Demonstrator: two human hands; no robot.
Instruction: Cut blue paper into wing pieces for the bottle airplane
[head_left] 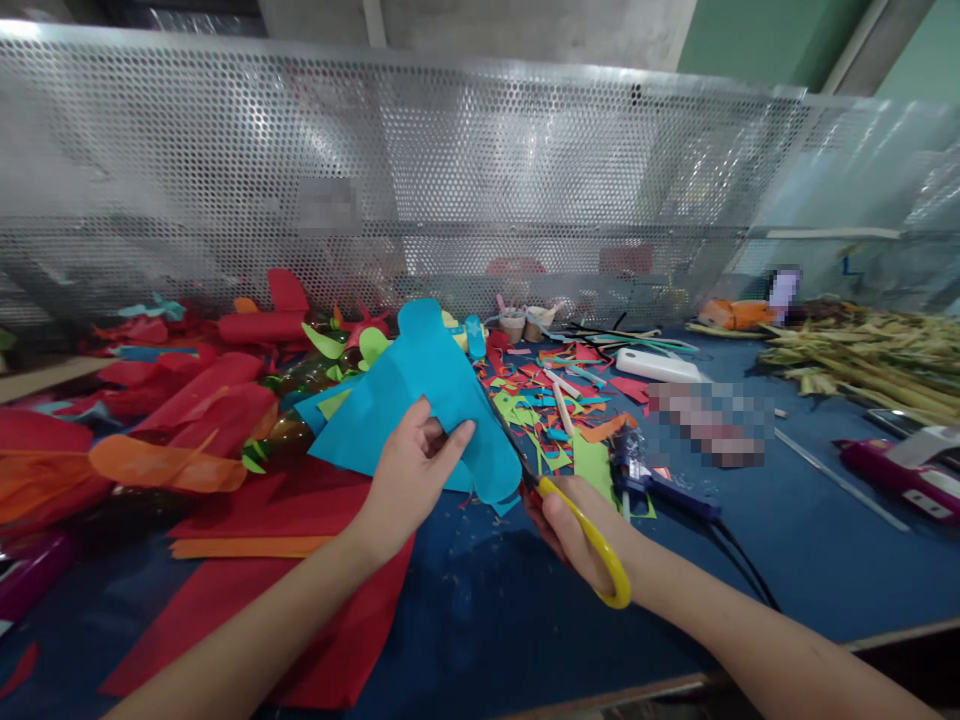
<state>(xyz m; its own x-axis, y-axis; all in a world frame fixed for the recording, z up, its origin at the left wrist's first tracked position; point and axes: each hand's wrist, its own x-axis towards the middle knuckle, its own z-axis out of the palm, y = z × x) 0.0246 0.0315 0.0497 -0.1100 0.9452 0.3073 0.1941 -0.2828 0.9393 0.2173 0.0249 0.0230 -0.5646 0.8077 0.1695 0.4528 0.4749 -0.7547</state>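
My left hand (411,478) pinches a folded sheet of blue paper (420,400) and holds it up above the blue tabletop (480,600). My right hand (577,535) grips yellow-handled scissors (589,535), fingers through the loops. The blades run up along the right edge of the blue paper and are partly hidden by it. Coloured paper scraps (555,405) lie just beyond the scissors.
Red and orange paper sheets (225,400) cover the left of the table. A blue glue gun (660,485) with its cable lies right of my hand. A white object (656,365), a metal ruler (840,480), dried leaves (862,355) and a perforated metal screen (450,180) stand behind.
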